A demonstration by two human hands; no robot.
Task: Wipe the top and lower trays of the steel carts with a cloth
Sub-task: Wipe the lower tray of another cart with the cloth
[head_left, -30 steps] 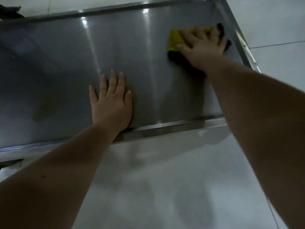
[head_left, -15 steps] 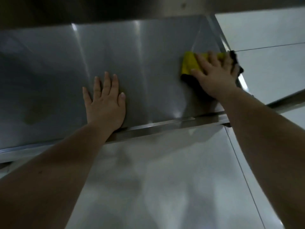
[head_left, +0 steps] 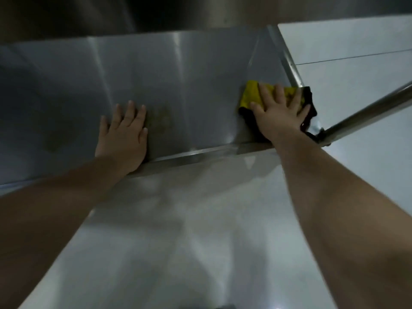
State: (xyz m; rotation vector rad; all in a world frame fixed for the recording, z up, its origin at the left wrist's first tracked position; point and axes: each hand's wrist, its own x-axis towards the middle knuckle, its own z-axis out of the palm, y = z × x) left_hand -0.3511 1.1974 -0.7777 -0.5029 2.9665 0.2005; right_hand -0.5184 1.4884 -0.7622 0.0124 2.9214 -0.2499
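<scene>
I have the left hand (head_left: 122, 137) lying flat on the lower tray (head_left: 189, 74), palm down, fingers straight and close together, holding nothing. The heel of that hand sits right at the tray's near rim (head_left: 200, 155), and the forearm crosses the rim toward me.

The right hand (head_left: 278, 114) is also flat, with fingers spread and straight, pressing down on the cloth (head_left: 249, 94) rather than curling round it. The cloth sits under that palm and fingers in the tray's near right corner. Its yellow face shows beyond the fingertips and to the thumb side, and a black layer sticks out at the little-finger side and below the wrist. On that side the black edge reaches the right rim (head_left: 289, 61) of the tray. The cloth is well apart from the left hand, with a stretch of bare steel between them.

I count two hands, one cloth and one tray in full sight. Just past the left hand's fingertips I can make out a faint brownish smear (head_left: 160, 117) on the steel, though the picture is too soft to say what it is.

Above the tray's far edge hangs a dark steel surface (head_left: 133, 12), mostly in shadow. One round steel tube (head_left: 367, 110) slants from the tray's near right corner up toward the right edge. Pale tiled floor (head_left: 356, 41) lies beyond the right rim and below the near rim, with one dark joint line visible at the upper right.
</scene>
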